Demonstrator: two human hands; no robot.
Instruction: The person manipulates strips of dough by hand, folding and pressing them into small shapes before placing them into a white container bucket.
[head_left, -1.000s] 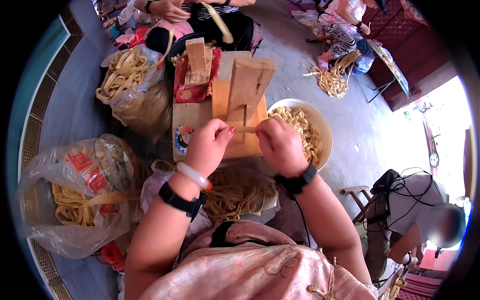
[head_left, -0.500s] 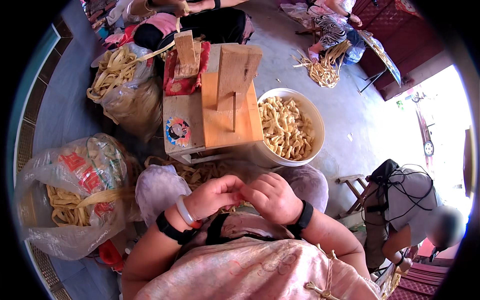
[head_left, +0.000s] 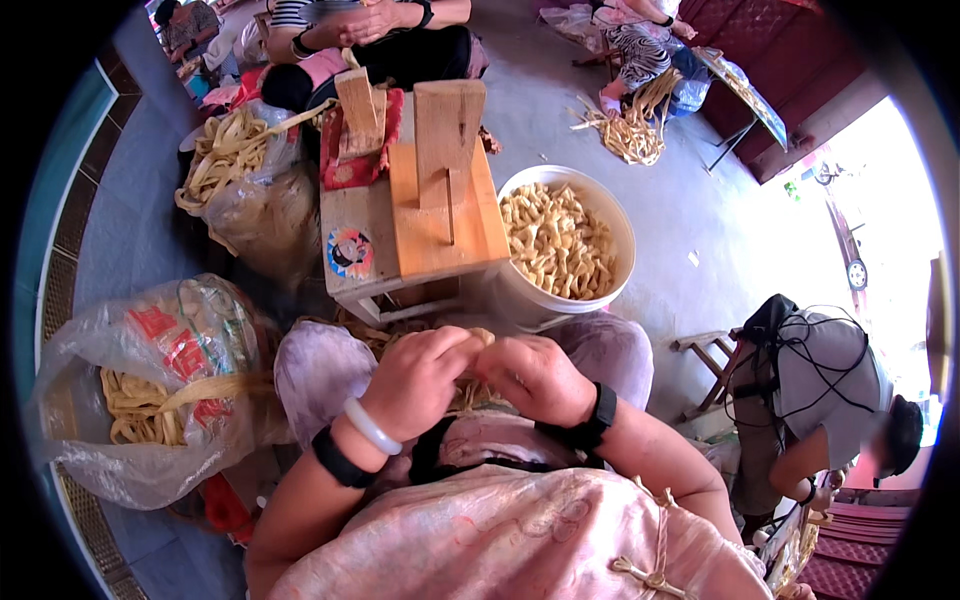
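My left hand (head_left: pixel 420 375) and my right hand (head_left: pixel 535 380) meet above my lap, fingers curled round a small pale-yellow strip (head_left: pixel 483 338), mostly hidden between them. In front of my knees stands a low wooden table (head_left: pixel 355 275), with an orange board (head_left: pixel 470 245) bearing an upright wooden block (head_left: pixel 445 125) and a thin rod. Right of it is a white bucket (head_left: pixel 625 250) of small knotted yellow pieces. An open plastic bag of flat yellow strips (head_left: pixel 140 410) lies at my left.
A second strip bag (head_left: pixel 230 160) and a wooden block on red cloth (head_left: pixel 355 115) are farther forward. Co-workers (head_left: pixel 370 25) (head_left: pixel 645 45) sit ahead; another person with cables (head_left: pixel 820 400) bends at my right, near a wooden stool (head_left: pixel 705 375). A bright doorway (head_left: pixel 890 200) is right.
Both hands have moved from the wooden block back toward my lap, then lifted slightly with fingers still together. The person at the right has shifted a little.
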